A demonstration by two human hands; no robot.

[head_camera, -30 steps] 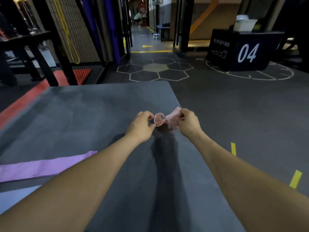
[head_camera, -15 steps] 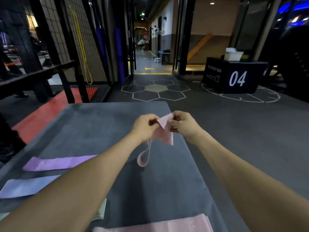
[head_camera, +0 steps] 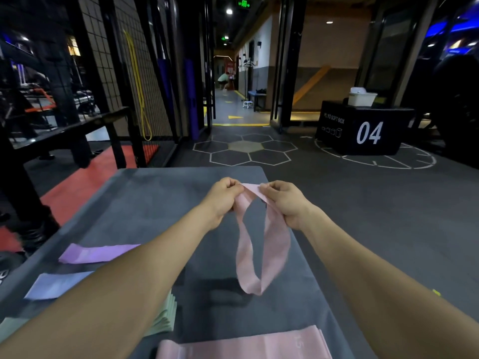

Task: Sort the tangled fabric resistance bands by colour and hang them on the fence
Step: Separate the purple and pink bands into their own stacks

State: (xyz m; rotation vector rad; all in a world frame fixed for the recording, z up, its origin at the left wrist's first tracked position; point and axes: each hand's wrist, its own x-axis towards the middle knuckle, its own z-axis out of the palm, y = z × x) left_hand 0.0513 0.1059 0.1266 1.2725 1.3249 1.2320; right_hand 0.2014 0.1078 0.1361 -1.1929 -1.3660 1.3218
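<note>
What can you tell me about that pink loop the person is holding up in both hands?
The pink band is a flat, closed loop of pale pink, soft, fabric-like material. Its top is held up above the grey mat: the left hand and the right hand each pinch it close together. From there the loop hangs open and slack, twisted slightly on the left strand. The bottom curve dangles free; whether it touches the mat cannot be told. It looks untangled, and a little blurred near the bottom.

Pale pink band (head_camera: 261, 244), purple band (head_camera: 96, 253), lavender-blue band (head_camera: 57, 285), mint-green bands (head_camera: 166, 317), dark grey mat (head_camera: 155, 200).
</note>
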